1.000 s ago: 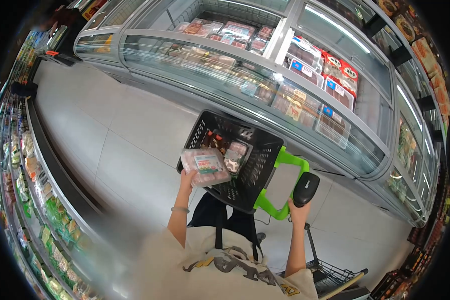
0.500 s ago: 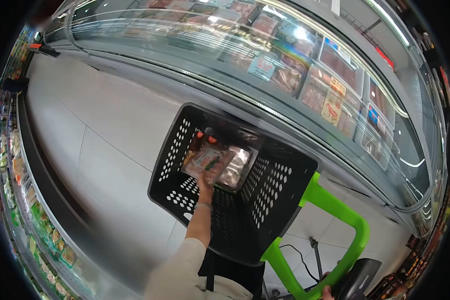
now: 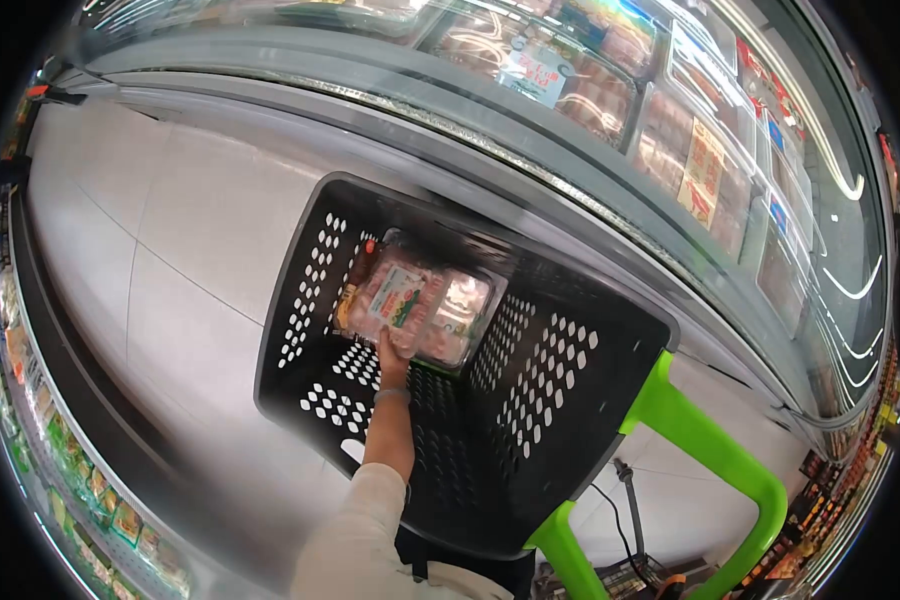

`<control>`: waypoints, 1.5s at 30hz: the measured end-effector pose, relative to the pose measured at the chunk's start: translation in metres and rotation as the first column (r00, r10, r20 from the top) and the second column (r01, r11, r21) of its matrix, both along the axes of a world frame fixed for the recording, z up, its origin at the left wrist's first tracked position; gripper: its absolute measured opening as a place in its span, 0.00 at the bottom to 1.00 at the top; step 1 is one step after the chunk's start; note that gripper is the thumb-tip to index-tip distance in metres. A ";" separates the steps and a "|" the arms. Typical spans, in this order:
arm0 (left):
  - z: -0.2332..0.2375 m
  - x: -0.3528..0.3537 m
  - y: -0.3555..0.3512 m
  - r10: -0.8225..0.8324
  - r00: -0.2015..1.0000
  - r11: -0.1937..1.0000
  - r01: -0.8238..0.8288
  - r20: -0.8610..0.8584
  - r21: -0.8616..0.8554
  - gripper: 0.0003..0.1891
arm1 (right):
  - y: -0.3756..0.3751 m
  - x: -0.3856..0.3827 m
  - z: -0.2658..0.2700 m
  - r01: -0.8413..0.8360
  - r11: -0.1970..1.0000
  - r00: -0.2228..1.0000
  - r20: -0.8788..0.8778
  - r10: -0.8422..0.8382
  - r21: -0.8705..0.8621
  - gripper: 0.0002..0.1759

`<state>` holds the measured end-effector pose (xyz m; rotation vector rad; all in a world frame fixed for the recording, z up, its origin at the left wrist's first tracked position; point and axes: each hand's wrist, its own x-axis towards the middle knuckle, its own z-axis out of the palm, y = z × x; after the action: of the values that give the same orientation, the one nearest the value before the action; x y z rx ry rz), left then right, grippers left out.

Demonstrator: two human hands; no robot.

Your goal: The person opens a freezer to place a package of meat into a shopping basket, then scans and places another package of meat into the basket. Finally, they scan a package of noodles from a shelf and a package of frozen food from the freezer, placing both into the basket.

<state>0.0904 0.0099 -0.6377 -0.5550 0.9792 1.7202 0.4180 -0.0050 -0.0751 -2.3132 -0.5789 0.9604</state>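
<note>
The left hand (image 3: 393,358) is clamped on the near edge of a plastic-wrapped meat pack (image 3: 398,296), low inside the black shopping basket (image 3: 570,290) at the centre of the frame. It overlaps 1 other meat tray (image 3: 460,318) on its right; setting it level calls for finger room there. The pack's label shows red characters (too small to read). I cannot tell the right hand's state. Lower right, the green handle (image 3: 710,430) curves.

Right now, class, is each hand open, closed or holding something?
Left hand: closed on the near edge of the meat pack.
Right hand: cannot be told, not in view.
</note>
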 end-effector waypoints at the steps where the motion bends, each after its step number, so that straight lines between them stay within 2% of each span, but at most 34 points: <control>1: -0.005 0.003 -0.003 0.006 1.000 0.999 -0.006 -0.003 -0.048 0.21 | 0.001 0.000 -0.001 -0.001 1.000 1.000 0.008 0.001 -0.007 0.15; 2: -0.010 0.007 -0.007 0.012 1.000 0.995 -0.013 -0.004 -0.094 0.23 | 0.002 0.000 -0.002 -0.001 1.000 1.000 0.012 0.002 -0.012 0.15; 3: -0.015 0.009 -0.009 -0.064 0.998 0.971 0.064 0.007 -0.228 0.26 | 0.003 0.000 -0.003 -0.004 1.000 1.000 0.018 0.004 -0.016 0.15; 6: -0.009 0.019 -0.012 -0.117 0.993 0.946 0.101 -0.034 -0.309 0.22 | 0.004 0.001 -0.005 -0.010 0.999 1.000 0.026 0.010 -0.034 0.15; 7: -0.012 0.021 -0.013 -0.103 0.995 0.919 0.098 0.006 -0.382 0.22 | 0.004 0.001 -0.005 -0.010 0.999 1.000 0.027 0.011 -0.038 0.15; 9: -0.015 0.033 -0.016 0.011 0.999 0.944 -0.022 -0.036 -0.329 0.08 | 0.006 0.002 -0.007 -0.014 0.999 0.999 0.029 0.016 -0.045 0.15; 10: -0.060 0.037 -0.043 -0.144 0.985 0.931 0.102 -0.094 -0.351 0.05 | 0.006 0.003 -0.008 -0.016 0.999 0.999 0.032 0.018 -0.049 0.15; 12: -0.140 0.044 -0.093 -0.433 0.876 0.849 0.317 -0.212 -0.422 0.02 | 0.008 0.004 -0.011 -0.021 0.998 0.999 0.037 0.023 -0.055 0.15; 13: -0.135 0.046 -0.090 -0.312 0.950 0.902 0.303 0.024 -0.308 0.02 | 0.008 0.004 -0.011 -0.023 0.998 0.999 0.040 0.026 -0.059 0.15; 14: -0.121 0.050 -0.084 -0.194 0.942 0.946 0.253 0.275 -0.202 0.02 | 0.009 0.004 -0.013 -0.023 0.998 0.999 0.042 0.025 -0.062 0.15; 15: -0.077 0.065 -0.051 -0.133 0.966 0.874 0.220 0.222 -0.434 0.04 | 0.010 0.004 -0.014 -0.021 0.998 0.999 0.048 0.024 -0.064 0.15; 18: -0.046 0.081 -0.024 -0.060 0.979 0.946 0.118 0.193 -0.302 0.06 | 0.011 0.005 -0.016 -0.021 0.997 0.997 0.067 0.027 -0.078 0.15; 19: -0.100 0.079 -0.049 -0.184 0.972 0.969 0.205 0.144 -0.140 0.10 | 0.011 0.005 -0.016 -0.022 0.996 0.997 0.075 0.028 -0.081 0.15; 22: -0.102 0.095 -0.047 -0.293 0.913 0.949 0.242 -0.284 -0.202 0.12 | 0.011 0.007 -0.017 -0.024 0.996 0.996 0.082 0.031 -0.088 0.15; 25: -0.087 0.096 -0.028 -0.091 0.996 0.957 0.092 0.019 -0.276 0.15 | 0.011 0.009 -0.014 -0.025 0.995 0.996 0.088 0.033 -0.095 0.15; 28: -0.018 0.086 -0.009 -0.116 0.920 0.968 0.189 0.375 -0.164 0.16 | 0.010 0.011 -0.013 -0.038 0.995 0.995 0.092 0.047 -0.094 0.15; 31: 0.011 0.091 0.003 -0.165 0.915 0.943 0.255 0.367 -0.214 0.15 | 0.008 0.014 -0.009 -0.049 0.994 0.994 0.095 0.058 -0.095 0.15; 33: -0.022 0.109 -0.005 -0.106 0.971 0.978 0.141 0.214 -0.157 0.13 | 0.008 0.015 -0.004 -0.062 0.994 0.993 0.092 0.070 -0.095 0.15; 34: -0.009 0.114 0.000 -0.073 0.989 0.989 0.089 0.132 -0.119 0.12 | 0.006 0.017 0.004 -0.065 0.994 0.993 0.088 0.073 -0.092 0.15; 35: -0.001 0.124 0.008 0.058 0.998 0.966 -0.046 0.038 -0.253 0.10 | 0.004 0.018 0.007 -0.072 0.994 0.993 0.084 0.080 -0.087 0.15; 38: 0.062 0.130 0.019 -0.046 0.998 0.972 0.055 0.046 -0.228 0.09 | -0.002 0.027 0.026 -0.118 0.992 0.990 0.074 0.122 -0.052 0.15; 39: 0.058 0.136 0.020 0.009 0.998 0.901 0.021 0.067 -0.433 0.09 | -0.003 0.029 0.031 -0.133 0.990 0.989 0.063 0.135 -0.040 0.15; 42: 0.064 0.142 -0.004 0.031 0.997 0.994 -0.023 0.078 -0.108 0.11 | -0.013 0.029 0.040 -0.198 0.980 0.980 0.030 0.197 0.033 0.16; 44: 0.100 0.149 -0.011 -0.050 0.999 0.982 0.049 -0.002 -0.181 0.14 | -0.018 0.030 0.036 -0.292 0.951 0.956 0.043 0.289 0.102 0.16; 45: 0.100 0.157 -0.030 -0.502 0.773 0.821 0.287 -0.387 -0.493 0.16 | -0.017 0.033 0.033 -0.332 0.932 0.943 0.041 0.330 0.145 0.16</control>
<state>0.2470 -0.0199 -0.5378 -0.1133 1.7291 1.2768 0.4510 -0.0220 -0.0419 -2.1298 -1.0376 1.0097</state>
